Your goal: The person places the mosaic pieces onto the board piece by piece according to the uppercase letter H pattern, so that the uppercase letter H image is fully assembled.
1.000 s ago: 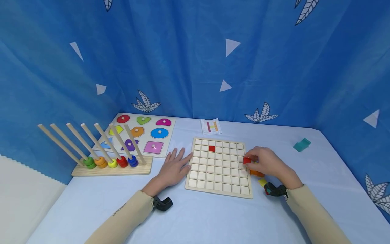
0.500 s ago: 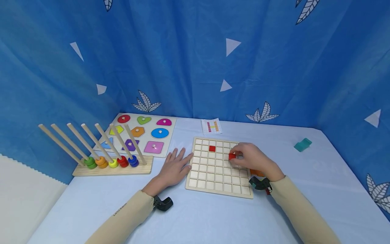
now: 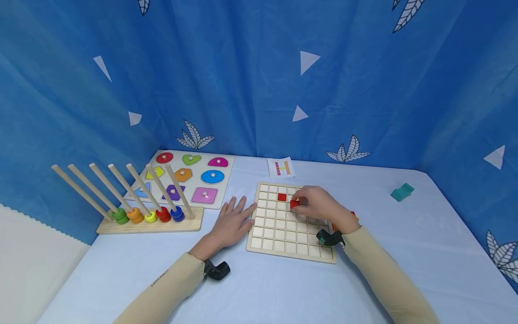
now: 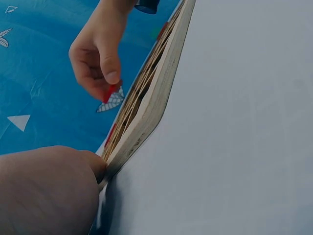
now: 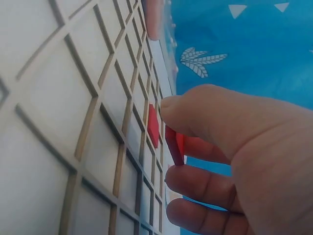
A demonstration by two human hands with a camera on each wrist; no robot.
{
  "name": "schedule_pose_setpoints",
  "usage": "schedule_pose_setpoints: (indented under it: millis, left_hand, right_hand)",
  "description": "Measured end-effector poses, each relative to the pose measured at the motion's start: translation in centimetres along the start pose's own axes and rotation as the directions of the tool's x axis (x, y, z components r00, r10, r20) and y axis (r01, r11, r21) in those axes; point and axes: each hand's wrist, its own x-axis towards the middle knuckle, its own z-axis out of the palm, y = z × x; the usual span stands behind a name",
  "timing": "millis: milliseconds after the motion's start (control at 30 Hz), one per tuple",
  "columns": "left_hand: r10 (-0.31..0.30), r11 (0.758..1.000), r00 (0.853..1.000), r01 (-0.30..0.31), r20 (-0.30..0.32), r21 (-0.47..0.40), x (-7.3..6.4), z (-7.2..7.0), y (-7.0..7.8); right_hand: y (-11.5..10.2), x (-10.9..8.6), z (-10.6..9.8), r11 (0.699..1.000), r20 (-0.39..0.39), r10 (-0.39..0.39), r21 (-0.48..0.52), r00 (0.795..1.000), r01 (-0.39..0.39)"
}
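1. Right hand: one, over the far part of the board. Grip: thumb and fingertips pinch one red tile.
2. Held tile: one, red, raised above the board and apart from it, just right of and slightly nearer than the set tile. The right wrist view shows it tilted on edge.
3. Set tile: one, red, in the second row from the far edge, third cell from the left.
4. Left hand: one, palm down on the table, fingers spread, touching the board's left edge. It grips nothing.
5. Board: one, wooden, gridded; seven cells counted along the near row.
6. Loose pieces: orange and red, right of the board, partly behind the right arm; number cannot be told.
7. Teal piece: far right, well apart from the board; whether single or stacked cannot be told.
8. Card: one, beyond the board, printed with coloured squares.
9. Peg stand: one, left; seven pegs, rings in five colours.
10. Shape puzzle: one, far left, behind the stand; nine shapes.
11. Wrist cameras: two, black, one per wrist.
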Motion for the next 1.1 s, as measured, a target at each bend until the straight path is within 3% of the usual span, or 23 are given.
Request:
schedule_pose_setpoints:
  millis: [1100]
  left_hand:
    - [0.011, 1.000, 1.000, -0.011, -0.007, 0.000, 0.0, 0.1, -0.2]
  right_hand:
    - [-0.8, 2.3, 2.0, 0.999, 0.037, 0.024, 0.034, 0.999, -0.025]
